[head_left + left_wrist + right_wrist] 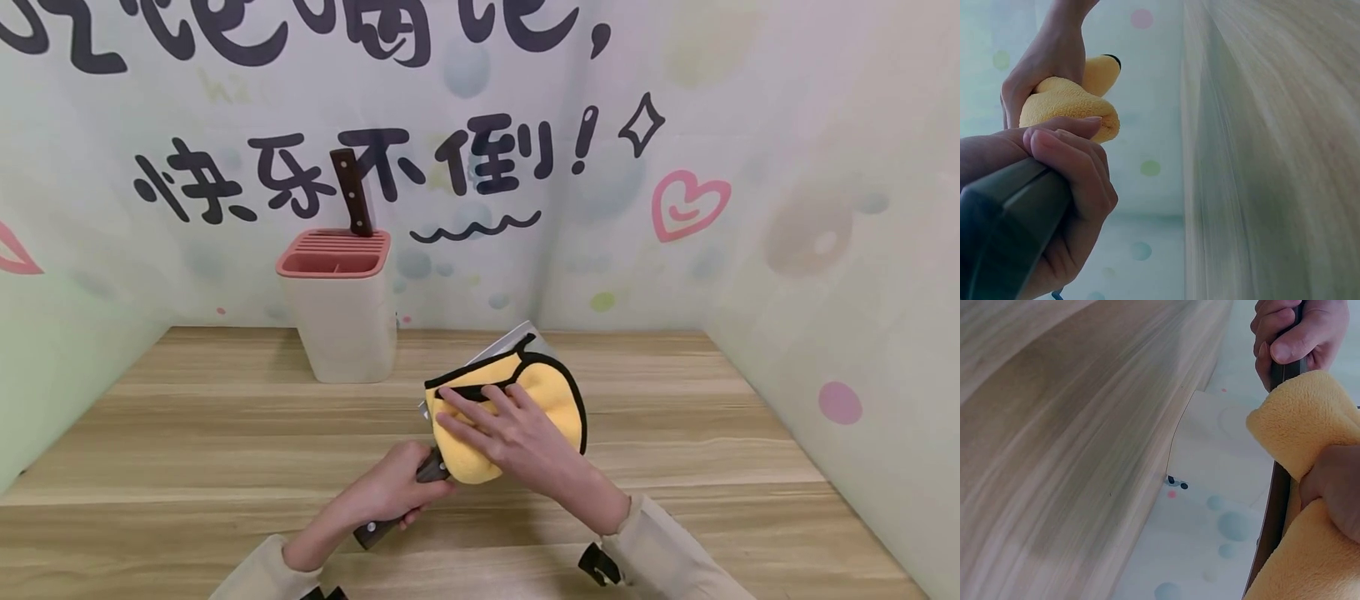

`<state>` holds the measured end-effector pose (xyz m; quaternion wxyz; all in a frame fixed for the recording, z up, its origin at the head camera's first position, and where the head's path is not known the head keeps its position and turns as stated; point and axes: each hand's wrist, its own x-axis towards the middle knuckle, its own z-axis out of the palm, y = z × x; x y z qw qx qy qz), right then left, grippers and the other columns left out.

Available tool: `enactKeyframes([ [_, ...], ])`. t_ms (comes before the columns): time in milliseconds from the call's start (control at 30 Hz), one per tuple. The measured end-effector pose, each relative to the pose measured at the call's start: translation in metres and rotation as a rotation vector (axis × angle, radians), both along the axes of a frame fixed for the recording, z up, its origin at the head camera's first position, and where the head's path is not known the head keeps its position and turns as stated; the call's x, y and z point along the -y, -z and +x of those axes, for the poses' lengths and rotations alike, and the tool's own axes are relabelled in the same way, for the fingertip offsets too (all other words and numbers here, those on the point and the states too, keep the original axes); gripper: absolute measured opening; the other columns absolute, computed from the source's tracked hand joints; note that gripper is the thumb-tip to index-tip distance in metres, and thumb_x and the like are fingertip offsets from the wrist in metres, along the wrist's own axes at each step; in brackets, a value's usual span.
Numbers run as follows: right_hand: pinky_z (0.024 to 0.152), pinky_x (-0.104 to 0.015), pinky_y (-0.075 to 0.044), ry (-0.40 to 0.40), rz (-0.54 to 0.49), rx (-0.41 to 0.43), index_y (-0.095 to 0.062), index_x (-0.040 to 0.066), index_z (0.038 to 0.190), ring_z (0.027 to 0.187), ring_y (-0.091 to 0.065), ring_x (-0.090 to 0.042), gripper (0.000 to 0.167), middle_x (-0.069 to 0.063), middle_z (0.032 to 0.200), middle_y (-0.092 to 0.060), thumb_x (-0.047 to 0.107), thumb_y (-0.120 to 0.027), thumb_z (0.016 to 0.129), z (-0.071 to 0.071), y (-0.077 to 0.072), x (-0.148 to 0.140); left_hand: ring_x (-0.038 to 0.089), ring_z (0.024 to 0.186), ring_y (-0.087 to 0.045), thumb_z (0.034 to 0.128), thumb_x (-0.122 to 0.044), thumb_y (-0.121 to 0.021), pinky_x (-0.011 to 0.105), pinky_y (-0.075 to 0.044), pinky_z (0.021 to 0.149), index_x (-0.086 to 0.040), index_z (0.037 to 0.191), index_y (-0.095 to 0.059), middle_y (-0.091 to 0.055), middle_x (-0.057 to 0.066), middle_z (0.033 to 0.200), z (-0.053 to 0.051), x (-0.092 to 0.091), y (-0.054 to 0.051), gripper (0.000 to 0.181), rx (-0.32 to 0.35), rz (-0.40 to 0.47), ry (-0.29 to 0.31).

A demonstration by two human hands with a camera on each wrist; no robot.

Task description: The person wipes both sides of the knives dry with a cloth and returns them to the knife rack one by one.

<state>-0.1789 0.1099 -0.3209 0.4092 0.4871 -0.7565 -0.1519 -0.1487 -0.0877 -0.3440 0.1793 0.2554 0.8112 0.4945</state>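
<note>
My left hand [397,483] grips the dark riveted handle [431,468] of a cleaver, whose end sticks out below the fist. A yellow cloth [551,392] with black edging is folded over the blade [517,333], leaving only a grey strip and a corner showing. My right hand [525,442] holds the cloth against the blade, fingers spread across its upper face. In the right wrist view, the thumb presses into the cloth [1310,419] from below, and the blade's edge shows dark beside it. The left wrist view shows the left fingers [1079,169] curled round the handle.
A white knife block [345,333] with a pink slotted top stands at the back left of the wooden table [187,417]. One dark-handled knife [351,192] stands upright in it. Printed walls close off the back and both sides.
</note>
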Motion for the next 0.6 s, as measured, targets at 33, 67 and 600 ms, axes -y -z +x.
enactKeyframes([
  [33,0.069,-0.031,-0.040,0.000,0.001,-0.001,-0.052,0.022,0.124,0.084,-0.048,-0.020,0.042,-0.002,0.135,-0.042,0.005,-0.030,0.093,-0.0002,-0.0002,0.0004,0.007,0.031,-0.039,0.0845,-0.014,-0.058,0.022,-0.037,0.030,-0.004,0.072,-0.047,-0.040,-0.003,0.043,0.0001,-0.0001,-0.0002,0.020,-0.002,-0.009,-0.004],
  [67,0.069,-0.030,-0.040,-0.002,0.000,-0.007,-0.052,0.023,0.123,0.084,-0.049,-0.020,0.042,-0.002,0.135,-0.042,0.005,-0.030,0.092,-0.0004,-0.0002,0.0008,0.006,0.031,-0.039,0.0844,-0.014,-0.059,0.022,-0.037,0.030,-0.004,0.071,-0.047,-0.040,-0.003,0.043,0.0001,-0.0002,-0.0003,0.020,-0.004,-0.016,-0.007],
  [600,0.070,-0.032,-0.042,-0.005,-0.046,0.052,-0.054,0.024,0.122,0.086,-0.050,-0.022,0.041,0.000,0.133,-0.044,0.007,-0.042,0.086,-0.0039,-0.0044,0.0015,0.005,0.032,-0.039,0.0830,-0.012,-0.059,0.021,-0.037,0.030,-0.004,0.073,-0.047,-0.041,-0.003,0.044,0.0000,0.0007,-0.0002,0.017,-0.028,-0.033,-0.016],
])
